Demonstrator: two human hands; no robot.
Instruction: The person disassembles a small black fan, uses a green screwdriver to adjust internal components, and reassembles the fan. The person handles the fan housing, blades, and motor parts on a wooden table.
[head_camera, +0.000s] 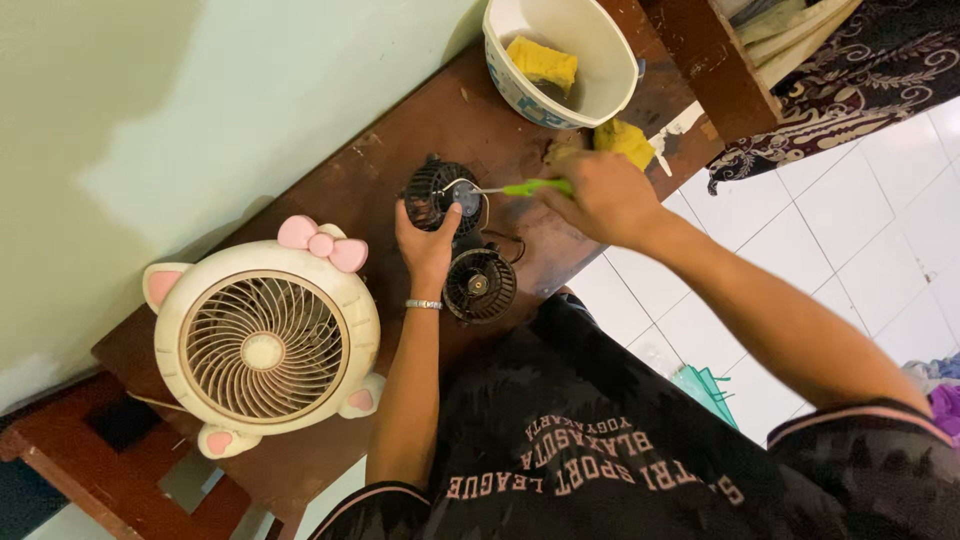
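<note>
My left hand (426, 243) grips a black round motor housing (432, 190) and steadies it on the brown wooden table (340, 190). My right hand (600, 195) holds a green-handled screwdriver (535, 187), its metal tip resting on the housing's centre. A second black round motor part (480, 285) lies just right of my left wrist, joined to the first by dark wires. A silver bracelet circles my left wrist.
A cream cat-shaped fan cover (265, 345) with pink bow and ears lies at the table's left. A white bowl (610, 75) holding a yellow sponge (542, 62) stands at the far end, a yellow cloth (625, 140) beside it. White tiled floor (850, 220) is on the right.
</note>
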